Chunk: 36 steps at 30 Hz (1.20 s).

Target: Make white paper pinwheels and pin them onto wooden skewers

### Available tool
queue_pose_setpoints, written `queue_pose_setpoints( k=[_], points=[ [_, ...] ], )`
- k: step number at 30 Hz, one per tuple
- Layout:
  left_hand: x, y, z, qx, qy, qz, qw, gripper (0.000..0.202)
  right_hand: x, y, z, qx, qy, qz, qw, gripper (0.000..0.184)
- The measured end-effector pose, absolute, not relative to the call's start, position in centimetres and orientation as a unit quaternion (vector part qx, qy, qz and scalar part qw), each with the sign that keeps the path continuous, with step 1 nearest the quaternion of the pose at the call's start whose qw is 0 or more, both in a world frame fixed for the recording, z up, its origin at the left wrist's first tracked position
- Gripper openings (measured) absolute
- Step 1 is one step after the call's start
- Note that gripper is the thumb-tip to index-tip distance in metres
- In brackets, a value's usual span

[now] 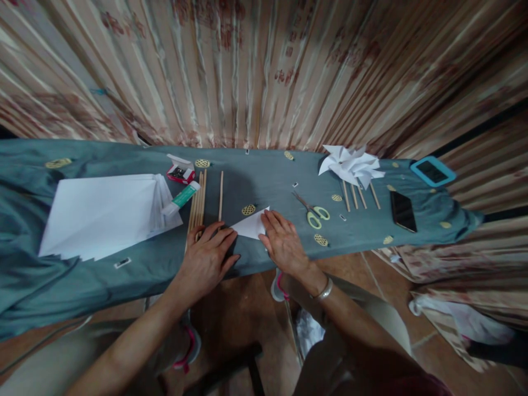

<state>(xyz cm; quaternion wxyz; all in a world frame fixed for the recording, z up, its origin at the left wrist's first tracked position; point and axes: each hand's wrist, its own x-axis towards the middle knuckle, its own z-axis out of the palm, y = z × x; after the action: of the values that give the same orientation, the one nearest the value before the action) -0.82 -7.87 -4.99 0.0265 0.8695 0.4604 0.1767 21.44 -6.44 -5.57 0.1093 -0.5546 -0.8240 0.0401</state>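
Note:
A folded white paper triangle [251, 225] lies on the teal-covered table [264, 181] near its front edge. My right hand [282, 242] presses flat on the paper's right part, fingers stretched out. My left hand [208, 256] lies flat on the cloth just left of the paper, its fingertips at the paper's left corner and beside a bundle of wooden sticks [198, 203].
A stack of white sheets [103, 214] lies at the left, with a glue tube [181, 198] and a small red box [180, 171]. Scissors [313, 212], finished paper pinwheels [352, 165] on sticks, a black phone [402, 210] and a blue-cased phone [433, 171] lie to the right.

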Motion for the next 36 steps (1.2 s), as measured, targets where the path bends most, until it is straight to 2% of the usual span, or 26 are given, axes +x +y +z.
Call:
queue_pose_setpoints(
  k=[17, 29, 36],
  points=[
    [-0.5, -8.0, -4.8, 0.857, 0.483, 0.173, 0.042, 0.033, 21.3, -5.9, -5.4, -0.573, -0.815, 0.043, 0.076, 0.057],
    [0.3, -8.7, -4.5, 0.827, 0.531, 0.18, 0.043, 0.032, 19.9, -5.9, -4.9, -0.614, -0.78, 0.056, 0.111, 0.058],
    [0.4, -8.9, -4.1, 0.825, 0.534, 0.175, 0.049, 0.032, 19.2, -5.4, -4.5, -0.628, -0.771, 0.05, 0.092, 0.059]
  ],
)
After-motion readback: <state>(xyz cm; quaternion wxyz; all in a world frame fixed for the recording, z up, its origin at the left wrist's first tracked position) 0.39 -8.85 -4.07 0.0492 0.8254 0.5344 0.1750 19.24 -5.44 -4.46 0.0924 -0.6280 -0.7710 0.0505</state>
